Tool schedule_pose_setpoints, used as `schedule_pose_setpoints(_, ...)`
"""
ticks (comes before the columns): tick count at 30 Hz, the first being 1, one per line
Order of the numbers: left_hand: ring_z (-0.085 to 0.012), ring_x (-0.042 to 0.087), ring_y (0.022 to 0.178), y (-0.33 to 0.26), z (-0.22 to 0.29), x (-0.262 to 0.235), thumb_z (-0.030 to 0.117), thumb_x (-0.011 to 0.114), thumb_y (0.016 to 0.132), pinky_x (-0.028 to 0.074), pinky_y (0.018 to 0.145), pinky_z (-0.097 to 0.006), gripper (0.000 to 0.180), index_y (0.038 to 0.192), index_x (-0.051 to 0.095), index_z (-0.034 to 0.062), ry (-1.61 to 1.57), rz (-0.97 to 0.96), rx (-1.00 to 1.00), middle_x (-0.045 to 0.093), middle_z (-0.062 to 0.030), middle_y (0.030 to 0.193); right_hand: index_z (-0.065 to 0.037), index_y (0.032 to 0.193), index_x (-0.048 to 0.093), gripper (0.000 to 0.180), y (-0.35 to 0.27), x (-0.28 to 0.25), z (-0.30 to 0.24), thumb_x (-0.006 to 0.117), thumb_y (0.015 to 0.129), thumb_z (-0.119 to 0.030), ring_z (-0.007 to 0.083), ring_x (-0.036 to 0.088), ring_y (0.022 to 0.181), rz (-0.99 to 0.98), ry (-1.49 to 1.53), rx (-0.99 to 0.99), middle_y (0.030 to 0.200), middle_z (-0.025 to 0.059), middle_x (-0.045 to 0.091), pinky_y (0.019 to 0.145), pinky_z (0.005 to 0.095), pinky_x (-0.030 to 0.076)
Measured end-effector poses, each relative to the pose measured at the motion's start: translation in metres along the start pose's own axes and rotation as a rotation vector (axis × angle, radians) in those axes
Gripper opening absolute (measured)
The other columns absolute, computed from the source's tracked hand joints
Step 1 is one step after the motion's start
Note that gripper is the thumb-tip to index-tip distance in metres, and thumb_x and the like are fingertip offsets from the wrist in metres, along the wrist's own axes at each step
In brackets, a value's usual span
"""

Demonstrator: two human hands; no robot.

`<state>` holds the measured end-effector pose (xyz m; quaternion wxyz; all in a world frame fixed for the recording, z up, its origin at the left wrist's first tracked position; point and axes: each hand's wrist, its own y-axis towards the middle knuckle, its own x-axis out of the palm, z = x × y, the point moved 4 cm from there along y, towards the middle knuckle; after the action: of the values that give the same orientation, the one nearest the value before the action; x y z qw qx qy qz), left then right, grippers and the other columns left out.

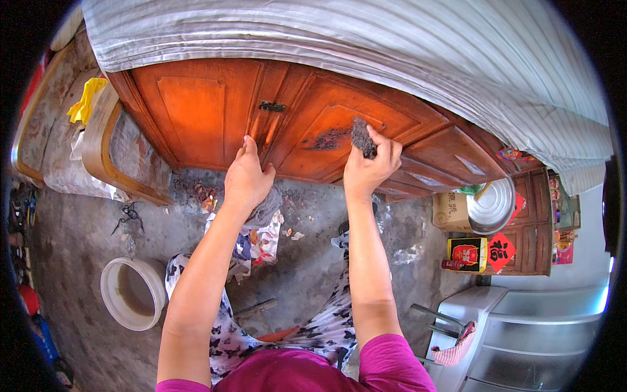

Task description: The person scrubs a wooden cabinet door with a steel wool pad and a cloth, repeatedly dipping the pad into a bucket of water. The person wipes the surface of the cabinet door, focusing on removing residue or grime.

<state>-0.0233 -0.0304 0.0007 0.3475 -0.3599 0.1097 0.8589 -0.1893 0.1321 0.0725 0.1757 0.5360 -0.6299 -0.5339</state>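
Note:
My right hand [372, 166] grips a dark grey, rough-textured scouring pad [363, 138] against the door panel of a reddish-brown wooden cabinet [189, 108]. Just left of the pad, a dark smear [326, 139] marks the panel. My left hand [249, 175] rests at the cabinet front, fingers stretched upward and thumb apart, below a dark metal latch [272, 106]. Beneath its wrist lies a grey cloth [266, 208]; the hand partly covers it, and it does not appear to be held.
A white bucket of murky water [132, 294] stands on the concrete floor at left, near an armchair [127, 147]. Pale striped fabric [326, 39] drapes over the cabinet top. A cardboard box [449, 210], a round metal lid [491, 206] and a white appliance [467, 310] are at right.

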Motion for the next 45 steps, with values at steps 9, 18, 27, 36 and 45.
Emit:
schedule_pose_setpoints(9, -0.0439, 0.060, 0.119, 0.001, 0.007, -0.002, 0.020, 0.065, 0.086, 0.051, 0.100, -0.046, 0.079, 0.148, 0.030, -0.0132, 0.008, -0.017, -0.017, 0.053, -0.0342, 0.137, -0.013, 0.100, 0.068, 0.033, -0.038, 0.014, 0.018, 0.083, 0.071, -0.012, 0.0282, 0.061, 0.096, -0.251, -0.038, -0.005, 0.096, 0.0048, 0.064, 0.086, 0.0435, 0.042)
schedule_pose_setpoints(18, -0.0441, 0.062, 0.115, 0.002, 0.007, 0.003, 0.023, 0.066, 0.086, 0.052, 0.097, -0.047, 0.080, 0.149, 0.030, -0.0125, 0.009, 0.015, 0.029, 0.056, -0.0326, 0.133, -0.013, 0.098, 0.067, 0.032, -0.037, 0.018, 0.016, 0.082, 0.070, -0.008, 0.0307, 0.061, 0.100, -0.178, -0.008, -0.013, 0.095, 0.0065, 0.064, 0.087, 0.0442, 0.042)
schedule_pose_setpoints(27, -0.0439, 0.062, 0.115, 0.002, 0.003, 0.006, 0.024, 0.067, 0.086, 0.052, 0.097, -0.046, 0.081, 0.149, 0.031, -0.0128, 0.007, 0.042, 0.015, 0.055, -0.0320, 0.136, -0.003, 0.091, 0.062, 0.027, -0.025, 0.026, 0.028, 0.085, 0.078, -0.011, 0.0269, 0.062, 0.087, -0.060, 0.341, 0.331, 0.092, 0.0125, 0.063, 0.082, 0.0382, 0.048)
schedule_pose_setpoints(36, -0.0426, 0.061, 0.119, -0.001, 0.000, 0.003, 0.024, 0.066, 0.086, 0.052, 0.100, -0.045, 0.081, 0.149, 0.030, -0.0132, 0.035, 0.017, 0.026, 0.051, -0.0326, 0.141, -0.002, 0.096, 0.064, 0.023, -0.024, 0.032, 0.018, 0.083, 0.084, -0.007, 0.0117, 0.061, 0.081, 0.009, 0.554, 0.557, 0.092, 0.0039, 0.068, 0.075, 0.0304, 0.052)
schedule_pose_setpoints(45, -0.0425, 0.060, 0.121, -0.002, 0.006, 0.001, 0.018, 0.061, 0.087, 0.051, 0.101, -0.045, 0.076, 0.149, 0.030, -0.0126, 0.050, 0.006, 0.025, 0.052, -0.0308, 0.142, -0.003, 0.092, 0.065, 0.028, -0.101, 0.041, 0.038, 0.085, 0.076, -0.014, 0.0323, 0.065, 0.095, -0.217, 0.196, 0.465, 0.095, 0.0139, 0.068, 0.084, 0.0408, 0.049)
